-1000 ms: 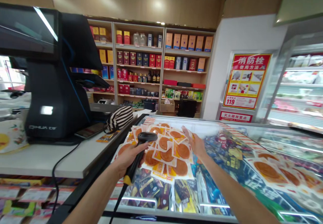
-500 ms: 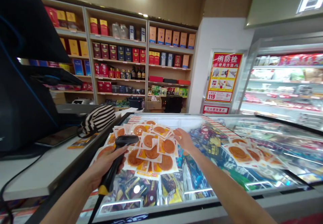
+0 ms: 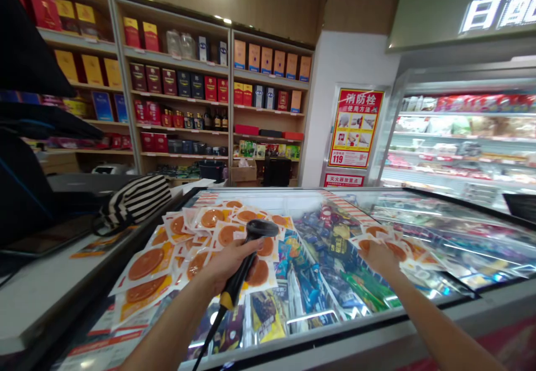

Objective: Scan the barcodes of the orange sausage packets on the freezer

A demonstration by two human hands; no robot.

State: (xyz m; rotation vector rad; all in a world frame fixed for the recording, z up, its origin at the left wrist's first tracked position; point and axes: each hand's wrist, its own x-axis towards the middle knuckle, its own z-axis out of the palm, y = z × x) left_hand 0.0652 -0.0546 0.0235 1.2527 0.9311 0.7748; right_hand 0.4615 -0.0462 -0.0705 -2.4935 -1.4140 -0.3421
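My left hand is wrapped around the black handle of a barcode scanner with a yellow end and a cable. Its head is over a spread of flat snack packets, each holding a round orange-brown disc, on the glass freezer top. My right hand is at a smaller pile of the same packets farther right. Its fingers are closed at the edge of one packet, partly hidden by the hand.
Below the freezer glass lie colourful bagged goods. On the left counter rest a striped pouch and a black screen stand. Behind are shelves of boxes and bottles, a red poster and a lit display fridge.
My right hand has moved from the large spread of packets to the smaller pile on the right. The scanner in my left hand has shifted right, and the view has turned right.
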